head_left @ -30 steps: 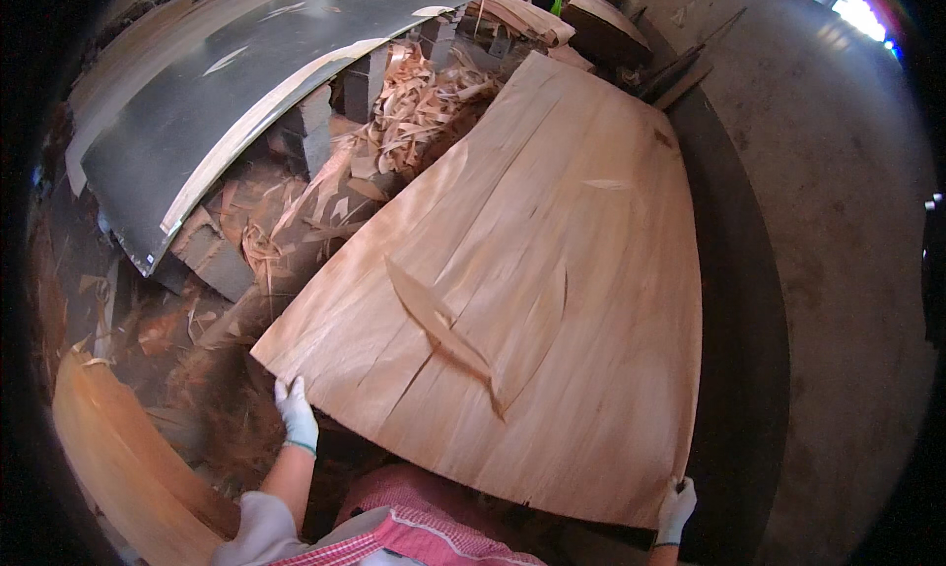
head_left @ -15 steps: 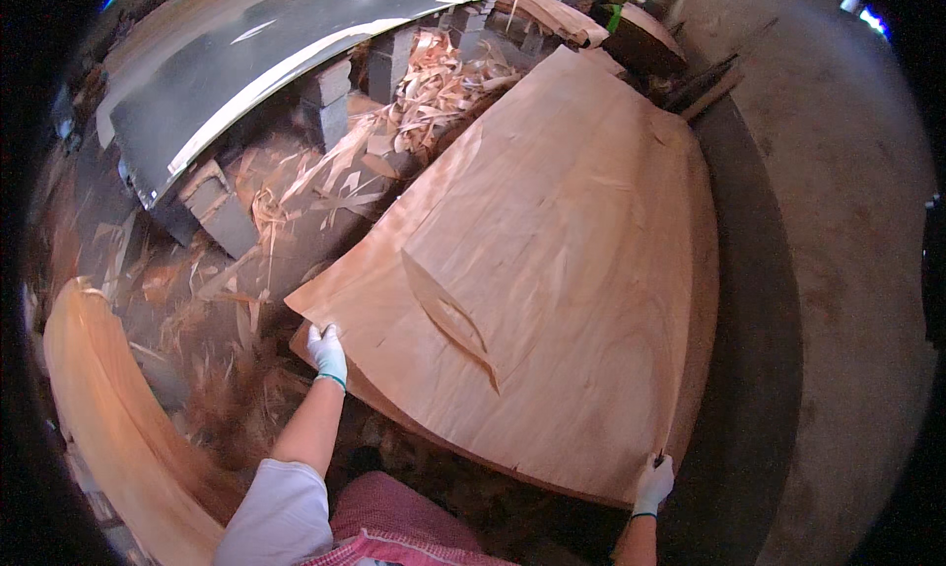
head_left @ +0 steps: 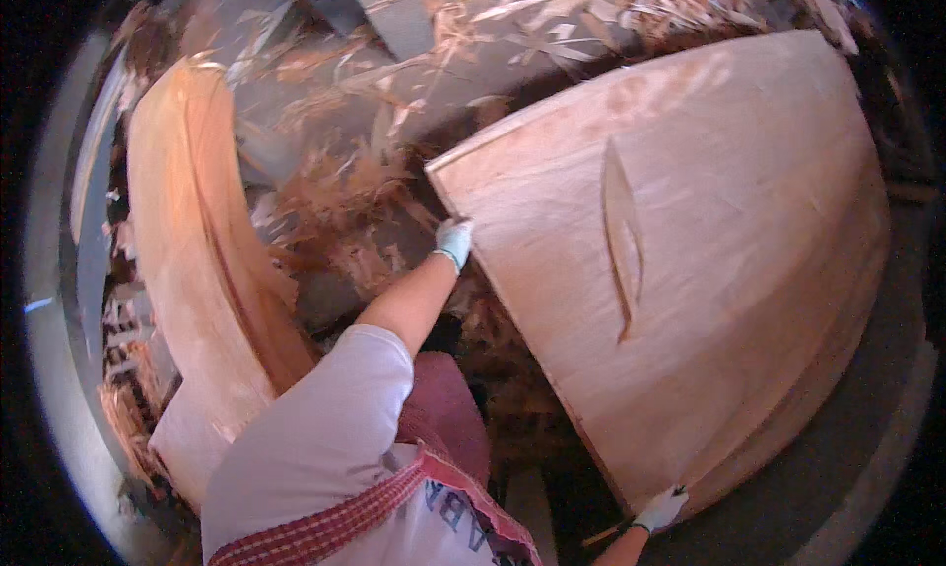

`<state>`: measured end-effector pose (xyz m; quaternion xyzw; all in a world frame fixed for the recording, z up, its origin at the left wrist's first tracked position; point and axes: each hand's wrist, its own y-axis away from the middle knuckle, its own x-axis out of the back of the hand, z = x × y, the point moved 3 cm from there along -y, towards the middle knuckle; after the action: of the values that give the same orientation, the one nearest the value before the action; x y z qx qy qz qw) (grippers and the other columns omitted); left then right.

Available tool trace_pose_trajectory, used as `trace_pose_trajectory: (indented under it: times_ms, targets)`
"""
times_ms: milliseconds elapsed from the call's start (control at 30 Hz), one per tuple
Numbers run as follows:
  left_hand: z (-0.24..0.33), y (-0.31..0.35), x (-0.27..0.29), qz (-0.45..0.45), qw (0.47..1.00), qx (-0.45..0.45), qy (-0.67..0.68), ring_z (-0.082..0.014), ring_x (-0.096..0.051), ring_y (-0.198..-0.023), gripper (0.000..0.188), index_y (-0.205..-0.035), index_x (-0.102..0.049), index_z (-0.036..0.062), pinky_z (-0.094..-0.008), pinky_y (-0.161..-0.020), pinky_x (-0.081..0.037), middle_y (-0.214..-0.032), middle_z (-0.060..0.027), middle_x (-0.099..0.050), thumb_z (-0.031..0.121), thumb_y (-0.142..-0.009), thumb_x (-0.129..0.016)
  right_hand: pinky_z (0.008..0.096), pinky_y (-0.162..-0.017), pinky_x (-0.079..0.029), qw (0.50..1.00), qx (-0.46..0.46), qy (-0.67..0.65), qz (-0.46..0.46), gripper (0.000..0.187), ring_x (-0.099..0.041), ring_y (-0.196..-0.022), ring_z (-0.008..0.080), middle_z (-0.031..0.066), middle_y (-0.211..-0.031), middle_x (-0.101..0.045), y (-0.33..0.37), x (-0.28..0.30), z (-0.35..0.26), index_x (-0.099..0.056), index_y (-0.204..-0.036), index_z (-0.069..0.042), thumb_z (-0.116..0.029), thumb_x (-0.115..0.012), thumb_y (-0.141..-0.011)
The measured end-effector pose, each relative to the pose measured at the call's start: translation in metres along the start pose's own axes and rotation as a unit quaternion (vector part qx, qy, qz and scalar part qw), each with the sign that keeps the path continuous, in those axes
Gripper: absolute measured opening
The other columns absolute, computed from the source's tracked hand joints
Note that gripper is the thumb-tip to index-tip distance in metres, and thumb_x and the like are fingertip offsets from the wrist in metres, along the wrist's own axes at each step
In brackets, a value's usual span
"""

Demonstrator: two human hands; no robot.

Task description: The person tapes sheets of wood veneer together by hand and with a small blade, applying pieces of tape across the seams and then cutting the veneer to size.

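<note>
A large, pale brown wood veneer sheet (head_left: 729, 231) lies on top of a stack to my right, its surface gently rippled. In its middle a long split (head_left: 625, 246) has a raised, curled lip. My left hand (head_left: 454, 241), in a white glove with a green cuff, is closed on the sheet's left edge near the far corner. At the near corner my right hand (head_left: 662, 508), also gloved, is closed at the edge. A small dark thing shows at its fingertips, too small to name. The undersides of both hands' grips are hidden.
A curved veneer piece (head_left: 192, 221) leans at my left over a lower pale sheet. Torn veneer scraps (head_left: 345, 201) litter the ground beyond my left arm, with a heap of shavings (head_left: 695, 9) farther off. A grey block (head_left: 399, 19) stands at the far side.
My view has swung left, so the stack appears farther right and the curved veneer piece shows more fully. Both hands remain at the sheet's near edge.
</note>
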<state>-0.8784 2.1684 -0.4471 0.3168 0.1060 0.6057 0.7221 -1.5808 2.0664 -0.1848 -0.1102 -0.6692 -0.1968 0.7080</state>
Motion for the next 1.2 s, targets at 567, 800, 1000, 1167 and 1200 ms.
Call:
trace_pose_trajectory:
  times_ms: [567, 800, 1000, 1167, 1200]
  targets:
    - [0.009, 0.004, 0.01, -0.171, 0.66, -0.282, -0.674, -0.0373, -0.065, -0.09, 0.037, -0.097, -0.072, 0.0123, -0.0449, -0.077, -0.052, -0.097, -0.0176, -0.069, 0.043, -0.09, -0.053, 0.0399, -0.097, -0.042, 0.954, -0.014, -0.202, -0.222, 0.048, -0.056, -0.113, 0.0315, 0.0219, -0.13, -0.055, -0.034, -0.051, 0.08, -0.042, -0.138, 0.001, -0.024, -0.046, -0.098]
    - [0.045, 0.0, 0.048, -0.218, 0.964, 0.14, -0.066, -0.0285, -0.059, -0.111, 0.047, -0.127, -0.055, 0.0016, -0.0393, -0.087, -0.049, -0.118, -0.0156, -0.061, 0.032, -0.091, -0.06, 0.05, -0.085, -0.05, 0.984, -0.089, 0.096, -0.118, 0.045, -0.06, -0.107, 0.0364, 0.0189, -0.12, -0.061, -0.024, -0.084, 0.057, -0.053, -0.125, -0.001, -0.037, -0.05, -0.097]
    - [0.039, -0.023, 0.067, -0.217, 0.961, 0.037, -0.165, -0.018, -0.06, -0.094, 0.032, -0.117, -0.062, 0.006, -0.026, -0.075, -0.048, -0.112, -0.0043, -0.062, 0.022, -0.089, -0.064, 0.0495, -0.091, -0.049, 0.967, -0.117, 0.068, -0.216, 0.049, -0.058, -0.113, 0.0362, 0.0179, -0.129, -0.057, -0.042, -0.123, 0.092, -0.05, -0.131, -0.003, -0.036, -0.053, -0.096]
    - [0.053, -0.018, 0.073, -0.194, 0.963, -0.023, -0.188, -0.0138, -0.058, -0.079, 0.024, -0.107, -0.063, 0.007, -0.0269, -0.063, -0.045, -0.093, -0.0015, -0.064, 0.024, -0.091, -0.062, 0.0478, -0.094, -0.046, 0.971, -0.115, -0.009, -0.207, 0.049, -0.057, -0.112, 0.0369, 0.0174, -0.128, -0.057, -0.055, -0.137, 0.057, -0.052, -0.127, -0.002, -0.037, -0.056, -0.093]
    - [0.047, 0.0, 0.061, -0.2, 0.965, -0.022, -0.166, -0.0133, -0.057, -0.077, 0.023, -0.106, -0.064, 0.0066, -0.0269, -0.061, -0.044, -0.091, -0.0018, -0.064, 0.023, -0.091, -0.062, 0.0478, -0.094, -0.046, 0.977, -0.114, -0.057, -0.17, 0.05, -0.057, -0.112, 0.0372, 0.0176, -0.128, -0.057, -0.05, -0.138, 0.064, -0.052, -0.128, -0.002, -0.037, -0.057, -0.093]
